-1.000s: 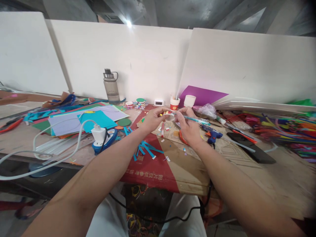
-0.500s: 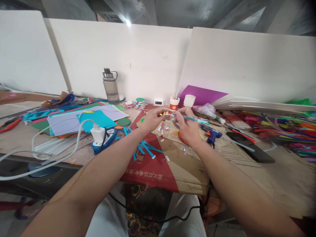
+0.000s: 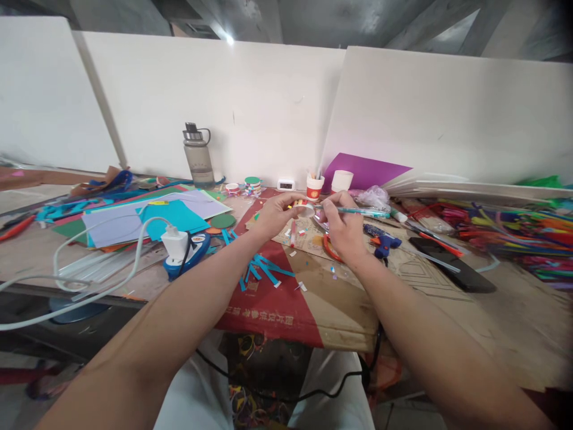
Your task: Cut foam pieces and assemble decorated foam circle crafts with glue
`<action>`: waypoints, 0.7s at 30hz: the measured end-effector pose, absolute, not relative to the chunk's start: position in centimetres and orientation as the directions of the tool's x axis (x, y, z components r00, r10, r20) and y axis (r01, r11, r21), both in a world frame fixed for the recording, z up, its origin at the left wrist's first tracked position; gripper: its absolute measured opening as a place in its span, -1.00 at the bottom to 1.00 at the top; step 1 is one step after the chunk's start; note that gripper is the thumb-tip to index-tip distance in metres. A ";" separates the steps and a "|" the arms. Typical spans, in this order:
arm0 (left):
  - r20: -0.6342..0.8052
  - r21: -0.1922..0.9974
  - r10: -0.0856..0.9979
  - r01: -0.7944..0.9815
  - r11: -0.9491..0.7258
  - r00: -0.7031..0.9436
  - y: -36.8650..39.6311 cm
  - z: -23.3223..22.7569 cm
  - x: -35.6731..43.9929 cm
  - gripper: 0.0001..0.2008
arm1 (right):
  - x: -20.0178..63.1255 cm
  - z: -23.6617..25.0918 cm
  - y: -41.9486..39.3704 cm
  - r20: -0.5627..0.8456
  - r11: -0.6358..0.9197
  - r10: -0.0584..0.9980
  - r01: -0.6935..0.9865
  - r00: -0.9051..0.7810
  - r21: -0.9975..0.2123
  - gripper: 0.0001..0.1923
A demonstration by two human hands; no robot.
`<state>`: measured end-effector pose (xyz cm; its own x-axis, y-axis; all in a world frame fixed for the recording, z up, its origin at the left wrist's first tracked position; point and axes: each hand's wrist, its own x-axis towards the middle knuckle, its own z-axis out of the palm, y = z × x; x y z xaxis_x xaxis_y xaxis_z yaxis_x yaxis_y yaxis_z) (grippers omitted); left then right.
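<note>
Above the middle of the table, my left hand (image 3: 278, 216) pinches a small white paper ring (image 3: 305, 209) with red and yellow bits on its side. From the right, my right hand (image 3: 344, 228) grips a pen with a clear teal barrel (image 3: 364, 211), and its tip end points at the ring. Whether the tip touches the ring I cannot tell. Below the hands lie a red stick-like marker (image 3: 293, 233), white paper scraps and blue paper strips (image 3: 264, 270). Orange-handled scissors (image 3: 330, 248) lie partly hidden under my right hand.
A blue power strip (image 3: 187, 257) with a white plug and cables sits left, by coloured paper sheets (image 3: 111, 228). A bottle (image 3: 197, 158), small clock (image 3: 286, 184) and paper cups (image 3: 314, 189) stand behind. Right are a blue glue gun (image 3: 385, 243), black phone (image 3: 456, 269) and pipe cleaners (image 3: 514, 230).
The ring has tilted in my left hand, so its round opening shows more. The pen in my right hand has swung to lie more level. The view has shifted slightly.
</note>
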<state>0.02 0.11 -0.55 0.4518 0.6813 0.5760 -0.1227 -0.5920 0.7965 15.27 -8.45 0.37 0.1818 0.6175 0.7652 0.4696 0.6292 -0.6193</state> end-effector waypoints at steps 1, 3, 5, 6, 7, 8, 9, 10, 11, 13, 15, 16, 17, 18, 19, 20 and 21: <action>0.572 0.800 0.684 -0.123 -0.588 0.452 0.1 -0.6 0.0 -0.70 | 15.3 0.4 -8.4 0.769 0.627 0.611 0.479 0.187 -0.614 -0.81; 0.566 0.806 0.691 -0.126 -0.578 0.449 0.2 -0.6 0.1 -0.68 | 15.3 0.4 -8.4 0.776 0.623 0.603 0.500 0.182 -0.601 -0.80; 0.562 0.810 0.696 -0.125 -0.573 0.446 0.3 -0.6 0.1 -0.67 | 15.4 0.3 -8.4 0.784 0.619 0.597 0.525 0.169 -0.585 -0.81; 0.561 0.811 0.699 -0.124 -0.572 0.444 0.3 -0.6 0.1 -0.67 | 15.3 0.3 -8.4 0.787 0.616 0.594 0.536 0.164 -0.577 -0.82; 0.561 0.810 0.699 -0.121 -0.573 0.442 0.3 -0.6 0.1 -0.68 | 15.3 0.3 -8.4 0.790 0.613 0.592 0.547 0.161 -0.571 -0.83; 0.563 0.808 0.699 -0.118 -0.577 0.441 0.3 -0.6 0.1 -0.68 | 15.3 0.2 -8.4 0.792 0.610 0.590 0.554 0.160 -0.566 -0.84; 0.565 0.806 0.697 -0.114 -0.581 0.441 0.3 -0.6 0.1 -0.69 | 15.3 0.2 -8.3 0.792 0.608 0.589 0.558 0.160 -0.565 -0.85; 0.569 0.803 0.695 -0.112 -0.586 0.440 0.2 -0.6 0.1 -0.69 | 15.4 0.2 -8.2 0.792 0.606 0.590 0.561 0.160 -0.564 -0.86; 0.572 0.800 0.692 -0.110 -0.590 0.440 0.2 -0.6 0.1 -0.70 | 15.4 0.2 -8.2 0.792 0.603 0.590 0.565 0.160 -0.563 -0.87; 0.575 0.797 0.689 -0.110 -0.594 0.440 0.2 -0.6 0.0 -0.70 | 15.4 0.2 -8.1 0.798 0.594 0.582 0.588 0.158 -0.549 -0.88; 0.573 0.798 0.690 -0.111 -0.592 0.442 0.1 -0.5 0.0 -0.69 | 15.5 0.2 -8.0 0.813 0.581 0.562 0.627 0.151 -0.518 -0.89; 0.571 0.800 0.690 -0.110 -0.590 0.445 0.1 -0.5 0.0 -0.69 | 15.5 0.2 -8.0 0.823 0.580 0.549 0.644 0.144 -0.500 -0.89; 0.570 0.800 0.689 -0.109 -0.590 0.448 0.2 -0.5 0.0 -0.69 | 15.5 0.2 -8.0 0.832 0.582 0.538 0.655 0.136 -0.483 -0.89; 0.570 0.799 0.688 -0.108 -0.591 0.449 0.2 -0.5 0.0 -0.68 | 15.6 0.2 -8.1 0.839 0.586 0.529 0.659 0.129 -0.471 -0.89; 0.572 0.798 0.687 -0.109 -0.593 0.449 0.2 -0.5 0.0 -0.68 | 15.6 0.2 -8.1 0.842 0.591 0.526 0.659 0.122 -0.465 -0.89; 0.574 0.796 0.686 -0.109 -0.595 0.448 0.3 -0.6 0.0 -0.68 | 15.6 0.2 -8.1 0.842 0.594 0.527 0.657 0.118 -0.464 -0.88; 0.574 0.796 0.687 -0.109 -0.595 0.446 0.3 -0.6 0.0 -0.68 | 15.6 0.2 -8.0 0.838 0.595 0.533 0.653 0.115 -0.468 -0.88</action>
